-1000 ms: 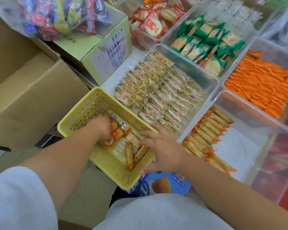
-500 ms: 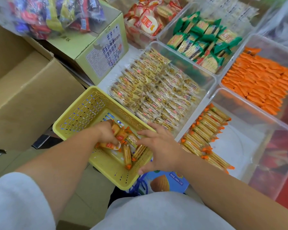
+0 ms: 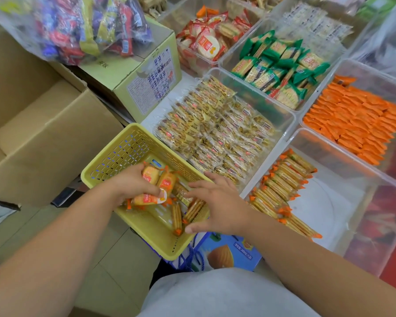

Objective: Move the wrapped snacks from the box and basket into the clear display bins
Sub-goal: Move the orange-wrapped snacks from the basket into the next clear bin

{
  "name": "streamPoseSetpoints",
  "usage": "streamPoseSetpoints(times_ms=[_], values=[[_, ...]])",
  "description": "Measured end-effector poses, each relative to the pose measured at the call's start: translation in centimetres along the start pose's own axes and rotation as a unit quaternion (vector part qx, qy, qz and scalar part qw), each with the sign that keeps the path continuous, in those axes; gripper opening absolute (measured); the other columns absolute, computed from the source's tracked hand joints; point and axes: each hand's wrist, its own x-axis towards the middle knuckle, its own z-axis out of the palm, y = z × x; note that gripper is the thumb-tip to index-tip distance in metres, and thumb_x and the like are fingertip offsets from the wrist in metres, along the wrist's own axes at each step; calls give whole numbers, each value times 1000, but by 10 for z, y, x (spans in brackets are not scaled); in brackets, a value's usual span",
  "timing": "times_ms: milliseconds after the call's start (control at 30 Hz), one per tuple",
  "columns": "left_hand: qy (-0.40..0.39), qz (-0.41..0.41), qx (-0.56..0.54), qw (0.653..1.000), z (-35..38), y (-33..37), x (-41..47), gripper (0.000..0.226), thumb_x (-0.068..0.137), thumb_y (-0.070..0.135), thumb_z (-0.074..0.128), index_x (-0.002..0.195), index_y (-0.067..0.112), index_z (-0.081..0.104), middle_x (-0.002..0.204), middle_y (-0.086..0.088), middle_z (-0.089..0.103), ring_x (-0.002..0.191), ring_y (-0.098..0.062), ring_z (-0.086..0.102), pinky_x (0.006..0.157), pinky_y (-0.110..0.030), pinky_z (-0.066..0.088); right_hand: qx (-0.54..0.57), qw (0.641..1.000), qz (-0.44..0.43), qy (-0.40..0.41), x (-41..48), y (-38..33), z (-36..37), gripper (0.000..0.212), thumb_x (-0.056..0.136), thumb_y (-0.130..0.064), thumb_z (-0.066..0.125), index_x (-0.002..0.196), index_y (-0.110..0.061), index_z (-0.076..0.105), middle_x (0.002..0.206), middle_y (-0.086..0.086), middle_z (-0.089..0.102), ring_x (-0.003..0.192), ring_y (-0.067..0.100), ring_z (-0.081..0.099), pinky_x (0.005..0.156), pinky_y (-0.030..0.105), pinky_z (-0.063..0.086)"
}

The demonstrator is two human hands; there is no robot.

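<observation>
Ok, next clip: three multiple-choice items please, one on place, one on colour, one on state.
1. Where do the loose cracker packs under the right hand lie? A: metal tray. B: yellow basket. C: drawer.
2. What colour are the wrappers in the full bin behind the half-filled bin? A: blue. B: white. C: orange.
3. What is the left hand doing? A: gripping several wrapped snacks. B: hanging empty. C: pointing.
1 B, they lie on its floor; 2 C, orange wrappers fill it; 3 A, its fingers curl round them.
</observation>
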Motion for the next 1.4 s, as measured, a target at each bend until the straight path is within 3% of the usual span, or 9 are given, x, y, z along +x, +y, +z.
streamPoseSetpoints(times_ms=[67,167,300,400,600,767,1033,1167,1400], values=[[-1,16,-67,998,-3,1,-28,86,54,13,101,127,12,56,102,-9,76,81,-21,78,63,-34,61,84,992,23,88,-3,-11,-3,62,81,-69,68,133,-36,61,147,-16,51,149,16,20,121,53,15],[-10,57,-182,982,2,4,-69,90,38,21,97,119,13,59,104,-14,78,89,-31,78,73,-45,64,207,951,76,216,-8,-22,-9,44,95,-54,61,132,-31,60,133,-11,58,134,11,41,113,44,34],[-58,112,-309,943,31,18,-105,89,41,19,92,122,11,58,108,-18,77,91,-33,77,70,-46,64,424,890,92,140,-15,-33,-18,58,95,-54,60,144,-26,51,130,-11,61,123,8,57,106,40,48],[-91,120,-334,930,62,35,-111,79,49,17,91,121,12,60,104,-17,78,86,-30,77,63,-42,63,516,841,98,129,-23,-31,-19,28,97,-49,60,117,-31,67,108,-8,73,102,13,71,88,37,58],[-121,79,-332,932,110,61,-106,68,61,22,87,124,12,61,107,-19,76,88,-36,72,78,-59,61,572,772,166,221,-56,-5,-22,24,102,-45,55,104,-26,69,101,10,74,94,27,72,80,43,60],[-83,43,-353,931,132,75,-95,58,67,24,88,118,16,63,86,-8,78,71,-26,76,62,-49,63,668,628,228,329,-87,23,-35,21,101,-41,57,92,-38,76,87,-3,72,72,13,71,52,25,54],[-18,101,-338,935,183,118,-92,34,91,28,76,118,24,57,101,-5,79,86,-25,79,62,-38,62,687,631,200,301,-98,20,-31,18,90,-51,56,97,-50,72,106,-8,77,97,12,74,72,28,61],[-10,127,-293,947,199,132,-93,29,92,28,71,115,23,54,92,1,78,79,-17,78,55,-30,59,680,633,228,291,-100,26,-29,53,94,-59,52,145,-51,41,132,-12,67,110,10,70,89,36,59],[-81,74,-270,957,208,139,-93,59,102,61,47,149,25,47,126,-7,73,106,-25,75,97,-50,58,691,649,211,239,-108,30,-27,44,105,-47,44,148,-35,45,119,-11,74,105,6,72,77,20,58]])
